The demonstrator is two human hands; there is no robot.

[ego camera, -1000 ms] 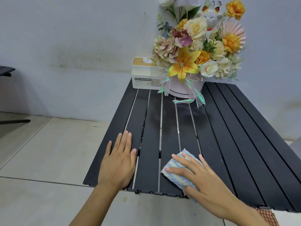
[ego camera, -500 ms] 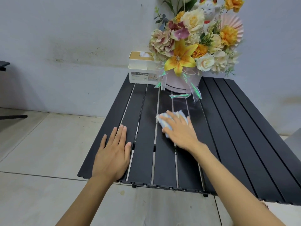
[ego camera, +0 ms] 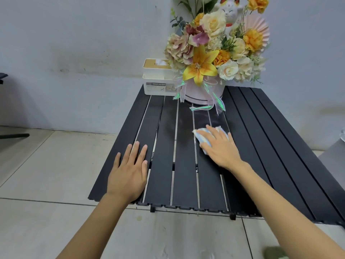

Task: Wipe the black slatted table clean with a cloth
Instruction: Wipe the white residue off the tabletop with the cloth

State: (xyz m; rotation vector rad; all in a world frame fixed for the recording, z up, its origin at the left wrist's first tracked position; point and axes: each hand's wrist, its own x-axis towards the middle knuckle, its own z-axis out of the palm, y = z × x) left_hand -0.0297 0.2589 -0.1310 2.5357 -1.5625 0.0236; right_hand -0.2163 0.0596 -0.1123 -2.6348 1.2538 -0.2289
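Plainly, the right hand [ego camera: 220, 148] lies flat, fingers straight, pressing the cloth [ego camera: 200, 136] onto the black counter [ego camera: 270, 146] near its middle; the left hand [ego camera: 128, 172] rests flat and open at 8 o'clock. The flower box [ego camera: 203, 90] stands at the cloth's 12 o'clock, ribbons [ego camera: 216, 103] trailing: a stroke that way could snag them or shove it

One label [ego camera: 156, 84] to read: "TISSUE HOLDER", in white letters on grey, stuck on the front of the white tissue box [ego camera: 155, 72] at the far left corner of the black slatted table [ego camera: 261, 139]. Smaller print just below, too tiny to read.
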